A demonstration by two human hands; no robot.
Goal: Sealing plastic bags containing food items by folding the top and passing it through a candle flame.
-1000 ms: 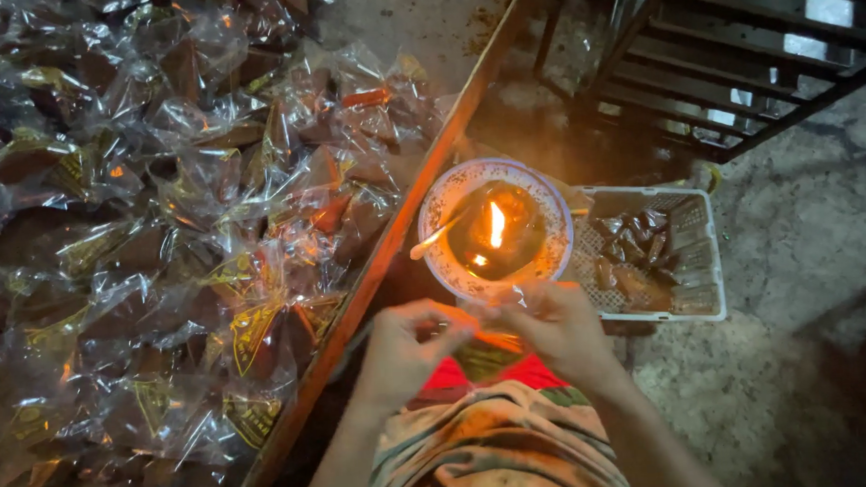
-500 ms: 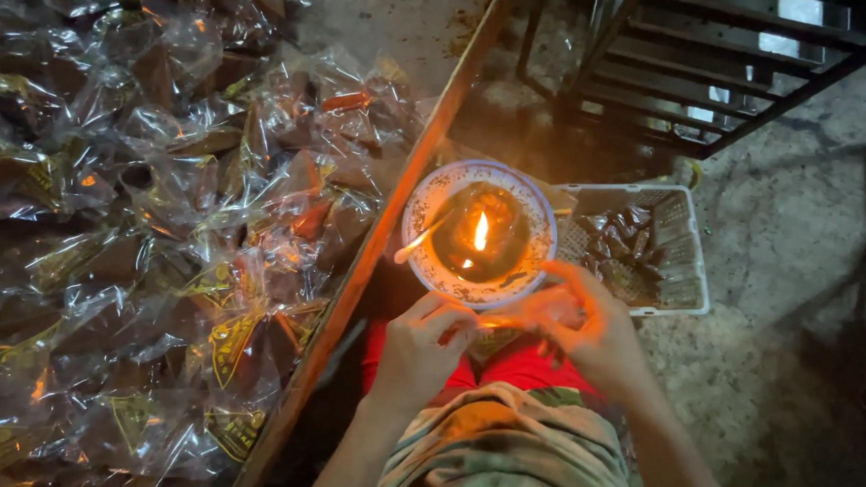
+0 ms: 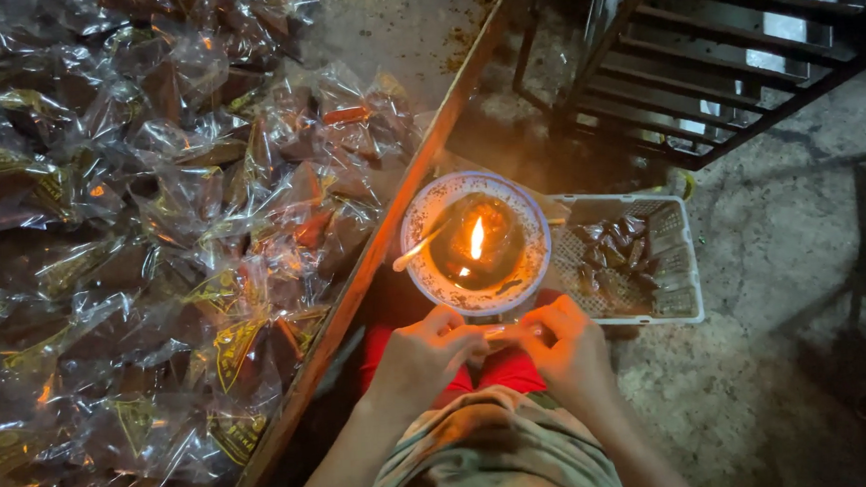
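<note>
**Packet pinched beside the flame, a large heap already bagged**

While both sets of fingers press together on one small clear plastic packet [image 3: 500, 334], the work sits at the sealing of a single piece. The left hand [image 3: 422, 357] holds its thumb and forefinger closed on the packet's near end, and the right hand [image 3: 565, 344] clamps the other end the same way, so the packet is stretched between them just below the rim of the bowl. What the packet contains is too small and too hidden by the fingertips to tell.

Just beyond the knuckles stands a round white bowl with a speckled rim [image 3: 475, 242], holding dark liquid with a small lit flame [image 3: 476, 238] at its middle and a thin pale stick [image 3: 415, 252] leaning over its left edge. The packet lies near the flame but is not touching it.

To the right of the bowl, touching it, is a white plastic mesh basket [image 3: 681, 258] with a few dark brown pieces [image 3: 614, 252] in it, seemingly unwrapped stock left to do. To the left, past a long wooden edge [image 3: 374, 257], spreads a big heap of clear plastic packets with dark contents [image 3: 151, 221], judged to be finished ones. By that reading, most of the work is done and little remains.

A dark metal rack [image 3: 722, 55] stands on the concrete floor [image 3: 782, 373] behind.
</note>
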